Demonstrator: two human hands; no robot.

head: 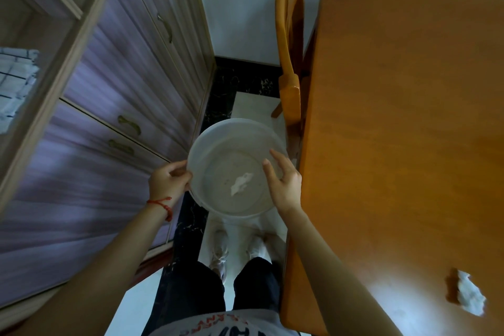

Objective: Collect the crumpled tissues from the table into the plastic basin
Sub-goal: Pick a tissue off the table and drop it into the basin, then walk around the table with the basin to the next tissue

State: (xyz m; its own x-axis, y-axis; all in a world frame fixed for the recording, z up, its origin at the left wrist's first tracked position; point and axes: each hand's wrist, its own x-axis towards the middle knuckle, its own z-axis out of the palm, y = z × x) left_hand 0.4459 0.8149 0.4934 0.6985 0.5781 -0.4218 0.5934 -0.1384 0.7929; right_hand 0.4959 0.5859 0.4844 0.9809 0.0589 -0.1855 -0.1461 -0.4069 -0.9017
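Note:
A round translucent white plastic basin (218, 142) hangs over the floor between a cabinet and the table. My left hand (170, 181) grips its left rim. My right hand (285, 184) hovers over the basin's right side with fingers spread and nothing in them. One crumpled white tissue (241, 183) lies on the basin's bottom. Another crumpled tissue (470, 296) sits on the orange wooden table (403, 128), near its front right part, well right of my right arm.
A purple-fronted cabinet (114, 106) with drawers and metal handles stands close on the left. A wooden chair (290, 43) is pushed against the table's far left edge. My feet (237, 251) stand on the tiled floor in the narrow gap below the basin.

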